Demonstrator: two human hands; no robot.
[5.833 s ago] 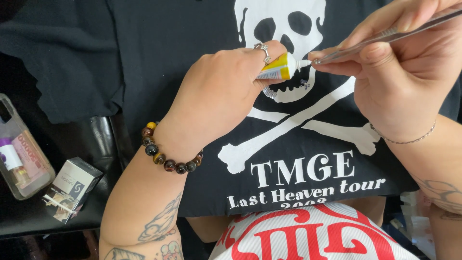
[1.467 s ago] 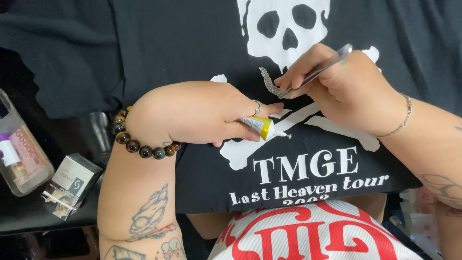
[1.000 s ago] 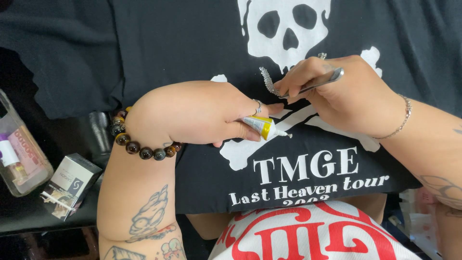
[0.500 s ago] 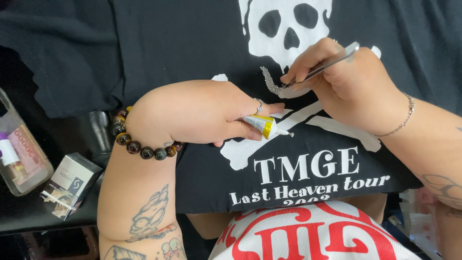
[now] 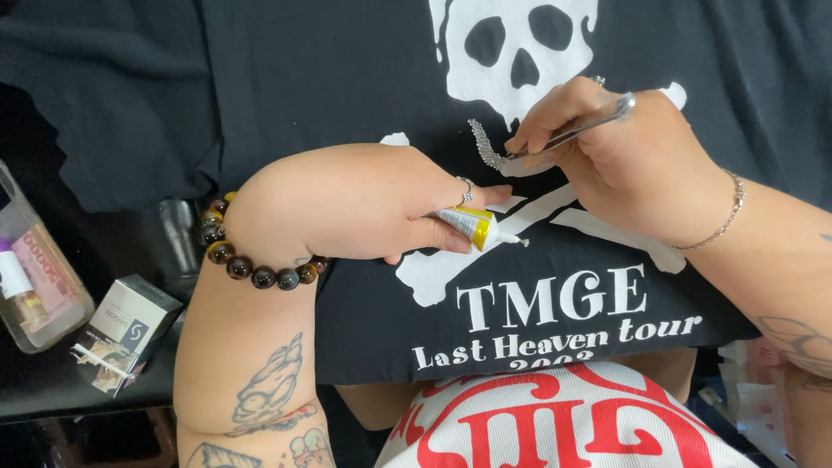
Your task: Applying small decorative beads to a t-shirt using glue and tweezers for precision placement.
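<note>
left hand (image 5: 347, 208) pinches glue tube (image 5: 472, 227), nozzle toward 3 o'clock, parked ready; right hand (image 5: 624, 160) pinches tweezers (image 5: 572, 132) at rhinestone strip (image 5: 485, 146) on black shirt (image 5: 329, 78).

left hand (image 5: 347, 204) — ring, dark bead bracelet, forearm tattoos | right hand (image 5: 624, 165) — thin chain bracelet

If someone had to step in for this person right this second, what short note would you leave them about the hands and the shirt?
Left hand: grips a small glue tube, nozzle pointing right, resting on the black T-shirt.
Right hand: holds a thin metal tool, tip at the rhinestone strip.
Done: a short curved row of rhinestones sits below the white skull print, by the crossbones.
Left: the rest of the print carries no stones.
Nearby: a small box and a clear bag at the left edge.
</note>
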